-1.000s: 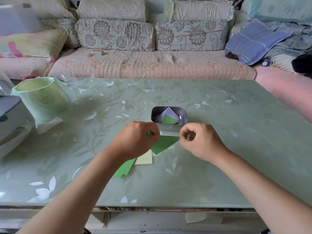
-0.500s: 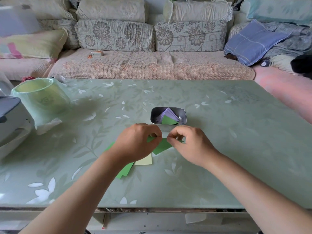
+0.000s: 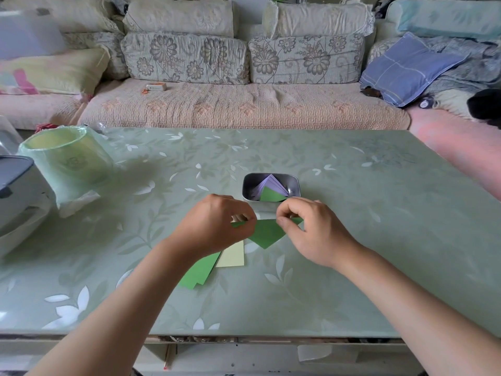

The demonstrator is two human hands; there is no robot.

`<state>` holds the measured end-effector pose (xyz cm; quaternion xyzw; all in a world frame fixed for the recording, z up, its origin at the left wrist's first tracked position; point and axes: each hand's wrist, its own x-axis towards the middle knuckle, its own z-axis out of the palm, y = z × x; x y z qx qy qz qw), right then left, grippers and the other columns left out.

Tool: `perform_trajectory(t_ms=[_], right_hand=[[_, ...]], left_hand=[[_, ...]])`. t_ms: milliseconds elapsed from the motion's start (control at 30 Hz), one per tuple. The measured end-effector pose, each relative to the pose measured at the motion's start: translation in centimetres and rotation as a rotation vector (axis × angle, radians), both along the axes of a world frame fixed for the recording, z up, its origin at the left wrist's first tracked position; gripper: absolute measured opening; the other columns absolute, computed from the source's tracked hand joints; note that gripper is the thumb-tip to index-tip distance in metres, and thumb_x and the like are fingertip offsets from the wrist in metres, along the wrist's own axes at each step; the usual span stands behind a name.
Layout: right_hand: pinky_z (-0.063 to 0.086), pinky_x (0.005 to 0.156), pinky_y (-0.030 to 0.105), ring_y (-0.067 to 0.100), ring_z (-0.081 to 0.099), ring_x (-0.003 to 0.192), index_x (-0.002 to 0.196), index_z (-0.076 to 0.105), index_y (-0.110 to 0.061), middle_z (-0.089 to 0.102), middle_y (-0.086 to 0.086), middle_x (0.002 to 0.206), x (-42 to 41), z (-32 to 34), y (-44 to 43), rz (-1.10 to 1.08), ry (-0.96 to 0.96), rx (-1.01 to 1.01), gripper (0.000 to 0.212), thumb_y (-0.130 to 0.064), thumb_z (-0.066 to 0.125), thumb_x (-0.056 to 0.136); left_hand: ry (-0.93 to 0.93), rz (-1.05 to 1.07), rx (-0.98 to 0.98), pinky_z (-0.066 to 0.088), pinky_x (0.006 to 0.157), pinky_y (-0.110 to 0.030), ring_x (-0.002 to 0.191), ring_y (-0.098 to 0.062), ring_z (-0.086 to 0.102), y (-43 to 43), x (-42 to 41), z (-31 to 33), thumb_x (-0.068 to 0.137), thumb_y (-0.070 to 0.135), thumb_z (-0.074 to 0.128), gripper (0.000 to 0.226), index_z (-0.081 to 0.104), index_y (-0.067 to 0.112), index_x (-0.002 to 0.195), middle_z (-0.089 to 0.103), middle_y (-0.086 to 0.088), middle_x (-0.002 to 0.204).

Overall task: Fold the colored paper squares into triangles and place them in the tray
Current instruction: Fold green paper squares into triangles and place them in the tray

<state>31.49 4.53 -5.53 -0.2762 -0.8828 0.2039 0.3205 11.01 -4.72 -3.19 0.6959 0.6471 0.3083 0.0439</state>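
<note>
So, you're partway: the tray (image 3: 245, 185) holds purple triangles (image 3: 274, 182) and a green one (image 3: 271, 196). Just in front of it, your left hand (image 3: 217, 222) and right hand (image 3: 306, 229) each pinch the top edge of a green triangle (image 3: 267, 234), apparently creasing it. Further from the tray, toward you, green squares (image 3: 200, 271) and a yellow square (image 3: 233, 255) lie unfolded.

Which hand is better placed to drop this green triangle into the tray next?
Right, probably. The right hand pinches the green triangle just before the tray; the left hand sits farther aside, over unfolded sheets.
</note>
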Motion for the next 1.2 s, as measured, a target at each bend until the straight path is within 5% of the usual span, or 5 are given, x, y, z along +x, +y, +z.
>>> perform_trajectory(t_ms=[267,567,767,900,1200], right_hand=[[0.04,0.076,0.027,0.007,0.057,0.076,0.077,0.054,-0.03,0.058,-0.022,0.076,0.9,0.2,1.0,-0.042,0.006,-0.049,0.01,-0.026,0.055,0.087],[0.049,0.083,0.042,0.01,0.06,0.075,0.077,0.061,-0.026,0.064,-0.018,0.077,0.1,-0.1,0.4,-0.031,-0.001,-0.051,0.008,-0.028,0.059,0.085],[0.044,0.085,0.034,0.0,0.059,0.075,0.08,0.066,-0.026,0.067,-0.019,0.079,-0.5,-0.3,-0.5,-0.043,0.016,0.019,0.003,-0.026,0.063,0.081],[0.042,0.08,0.031,-0.002,0.053,0.069,0.075,0.063,-0.027,0.063,-0.019,0.073,-0.7,-0.4,-0.9,-0.062,0.0,0.081,0.005,-0.031,0.062,0.079],[0.043,0.081,0.033,0.003,0.053,0.062,0.07,0.059,-0.026,0.062,-0.017,0.068,-0.6,-0.1,-0.6,-0.12,-0.054,0.085,0.004,-0.028,0.061,0.073]], left_hand=[[0.011,0.05,-0.102,0.045,0.063,-0.007,0.072,0.002,0.063,-0.7,-2.6,0.7,0.083,0.013,0.071,0.012,0.074,0.023,0.077,0.068,0.012,0.066],[0.034,-0.02,0.075,0.049,0.075,-0.021,0.09,0.001,0.056,0.0,0.2,-0.5,0.087,0.047,0.062,0.026,0.072,0.031,0.104,0.067,0.024,0.091],[0.004,-0.039,0.082,0.042,0.065,-0.018,0.074,0.003,0.05,0.5,2.3,-1.0,0.087,0.028,0.071,0.005,0.075,0.025,0.084,0.049,0.027,0.067],[-0.037,-0.057,0.035,0.039,0.064,-0.006,0.069,0.013,0.052,0.4,2.3,-1.1,0.087,0.024,0.07,0.006,0.074,0.024,0.083,0.053,0.023,0.067],[-0.019,-0.041,-0.034,0.041,0.063,-0.008,0.074,-0.003,0.059,0.4,1.2,-0.8,0.088,0.022,0.067,0.009,0.069,0.025,0.08,0.063,0.013,0.074]])
